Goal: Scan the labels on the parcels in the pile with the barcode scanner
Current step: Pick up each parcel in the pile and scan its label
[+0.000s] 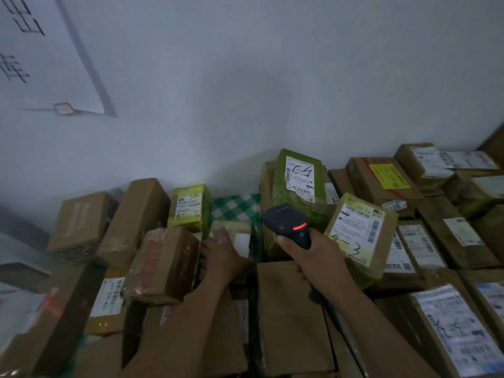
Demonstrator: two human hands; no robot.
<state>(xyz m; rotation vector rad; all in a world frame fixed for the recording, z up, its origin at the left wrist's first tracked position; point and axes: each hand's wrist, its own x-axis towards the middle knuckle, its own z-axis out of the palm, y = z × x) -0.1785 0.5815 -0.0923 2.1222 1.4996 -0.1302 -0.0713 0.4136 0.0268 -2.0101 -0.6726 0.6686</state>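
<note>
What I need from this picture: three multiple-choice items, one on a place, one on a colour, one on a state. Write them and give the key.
1. Where does the checked green-and-white package lie?
A. under the right forearm
B. by the wall, between the small green parcel and the tall green parcel
C. on top of the scanner

2. What colour is the light on the barcode scanner?
A. blue
B. white
C. red

3. What is the right hand doing?
A. holding the scanner by its handle
B. lying flat on a box
C. pointing at the wall

Key:
1. B, a green-wrapped parcel stands on either side of it at the foot of the wall.
2. C, a red bar glows on the scanner's head.
3. A, its fingers curl round the handle.
</note>
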